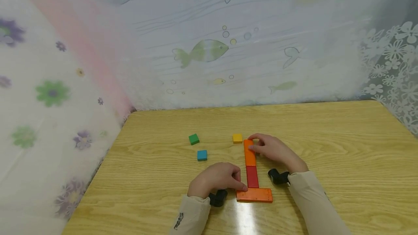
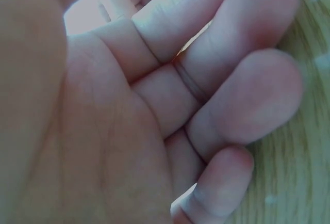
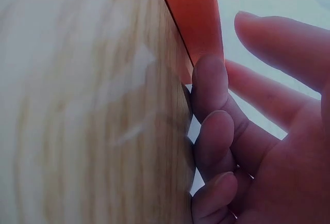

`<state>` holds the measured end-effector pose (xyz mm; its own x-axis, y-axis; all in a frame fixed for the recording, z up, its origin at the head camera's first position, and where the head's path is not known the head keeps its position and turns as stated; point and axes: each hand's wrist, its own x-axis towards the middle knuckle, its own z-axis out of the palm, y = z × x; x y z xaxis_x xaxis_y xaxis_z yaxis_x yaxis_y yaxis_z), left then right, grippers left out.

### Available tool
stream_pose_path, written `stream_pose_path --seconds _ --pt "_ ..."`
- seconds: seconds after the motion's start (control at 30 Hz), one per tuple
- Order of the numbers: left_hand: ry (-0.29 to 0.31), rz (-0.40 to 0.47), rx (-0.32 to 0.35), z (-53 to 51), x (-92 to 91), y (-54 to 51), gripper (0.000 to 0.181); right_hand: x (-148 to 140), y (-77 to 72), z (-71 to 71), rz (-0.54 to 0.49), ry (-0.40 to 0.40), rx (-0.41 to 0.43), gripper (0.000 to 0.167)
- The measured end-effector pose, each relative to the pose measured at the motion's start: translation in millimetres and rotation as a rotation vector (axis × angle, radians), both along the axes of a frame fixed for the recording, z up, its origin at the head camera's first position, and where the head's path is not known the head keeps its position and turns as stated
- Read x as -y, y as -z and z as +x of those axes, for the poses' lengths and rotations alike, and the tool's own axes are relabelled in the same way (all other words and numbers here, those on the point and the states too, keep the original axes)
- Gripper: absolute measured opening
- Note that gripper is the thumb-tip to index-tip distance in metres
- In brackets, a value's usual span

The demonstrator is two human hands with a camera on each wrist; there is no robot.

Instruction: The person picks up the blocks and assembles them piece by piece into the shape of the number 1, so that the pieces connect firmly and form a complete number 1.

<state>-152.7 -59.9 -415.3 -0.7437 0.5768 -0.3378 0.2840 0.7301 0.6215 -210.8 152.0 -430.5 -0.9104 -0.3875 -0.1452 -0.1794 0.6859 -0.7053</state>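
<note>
The left hand, curled, hold unclear, touches the near orange block; the right hand, loosely parted, the far orange block.

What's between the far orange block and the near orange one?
In the head view, the red block lies there, running from the near end of the far orange block to the near orange block.
</note>
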Motion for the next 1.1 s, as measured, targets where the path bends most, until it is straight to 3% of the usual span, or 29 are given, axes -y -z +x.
stream_pose_path --seconds 0.33,0.73,1.1 --pt "0.007 0.007 0.004 1.1 -0.1 -2.4 0.026 -2.9 0.8 -0.2 -0.001 0.032 -0.012 0.042" --pt "-0.010 0.011 0.036 0.6 1.9 -0.8 0.026 -3.2 5.6 -9.5 -0.022 0.049 -0.107 0.044" --pt "-0.004 0.023 0.033 -1.0 2.0 0.0 0.025 4.4 -3.1 -24.9 -0.012 -0.023 -0.043 0.051"
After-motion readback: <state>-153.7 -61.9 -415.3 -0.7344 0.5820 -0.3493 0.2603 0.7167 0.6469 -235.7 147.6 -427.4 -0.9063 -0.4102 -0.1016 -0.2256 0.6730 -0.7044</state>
